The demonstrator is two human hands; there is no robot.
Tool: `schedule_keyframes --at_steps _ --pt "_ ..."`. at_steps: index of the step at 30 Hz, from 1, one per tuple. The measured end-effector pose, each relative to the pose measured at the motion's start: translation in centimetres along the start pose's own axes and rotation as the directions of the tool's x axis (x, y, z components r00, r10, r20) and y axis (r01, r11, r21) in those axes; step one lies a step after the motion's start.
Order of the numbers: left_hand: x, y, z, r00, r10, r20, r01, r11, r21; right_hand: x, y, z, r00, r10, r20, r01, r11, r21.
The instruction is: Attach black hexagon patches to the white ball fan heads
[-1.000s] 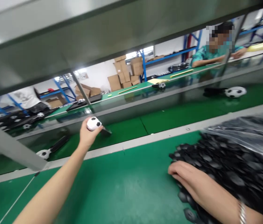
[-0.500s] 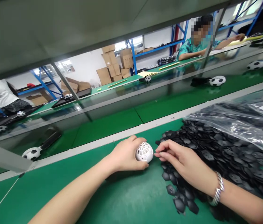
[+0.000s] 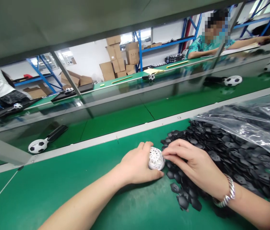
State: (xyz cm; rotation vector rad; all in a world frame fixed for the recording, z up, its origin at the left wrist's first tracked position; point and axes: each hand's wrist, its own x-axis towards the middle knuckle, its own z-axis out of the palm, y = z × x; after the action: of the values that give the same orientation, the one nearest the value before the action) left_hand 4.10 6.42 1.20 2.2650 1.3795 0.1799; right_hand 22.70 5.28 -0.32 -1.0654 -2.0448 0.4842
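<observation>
My left hand (image 3: 138, 164) is wrapped round a white lattice ball shell (image 3: 156, 158) resting on the green table (image 3: 53, 195). My right hand (image 3: 192, 164), with a metal bracelet at the wrist, has its fingers pinched together against the shell's right side; whether a small piece sits between them is hidden. Directly under and right of that hand lies a heap of small black hexagonal pieces (image 3: 223, 153).
A clear plastic bag (image 3: 247, 124) of more black pieces lies at the right. Finished black-and-white balls with black handles (image 3: 39, 145) (image 3: 233, 80) sit on the conveyor behind. A seated person (image 3: 211, 38) works across the line; cardboard boxes (image 3: 118, 60) stand beyond.
My left hand has come back from the conveyor, where it held a finished ball, and now holds a white lattice shell. My right hand rose from the heap to the shell.
</observation>
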Motion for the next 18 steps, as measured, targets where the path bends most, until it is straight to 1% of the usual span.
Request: schedule_keyframes --at_steps 4,11,14,18 --pt "-0.16 -0.05 0.56 0.998 -0.012 -0.061 0.015 0.999 0.047 -0.12 -0.23 0.12 0.998 0.044 0.047 -0.045 0.999 0.028" --pt "0.11 -0.82 0.3 0.99 -0.052 -0.13 0.054 0.998 0.016 -0.49 -0.41 0.37 0.984 0.076 0.158 -0.08 0.997 0.02" --pt "0.04 -0.87 0.28 0.99 -0.022 -0.138 0.025 0.999 0.022 -0.59 -0.44 0.56 0.981 0.066 0.185 -0.079 0.995 0.061" --pt "-0.05 -0.73 0.23 0.991 -0.012 -0.132 0.015 1.0 0.021 -0.77 -0.62 0.73 0.978 0.092 0.188 -0.115 0.987 0.116"
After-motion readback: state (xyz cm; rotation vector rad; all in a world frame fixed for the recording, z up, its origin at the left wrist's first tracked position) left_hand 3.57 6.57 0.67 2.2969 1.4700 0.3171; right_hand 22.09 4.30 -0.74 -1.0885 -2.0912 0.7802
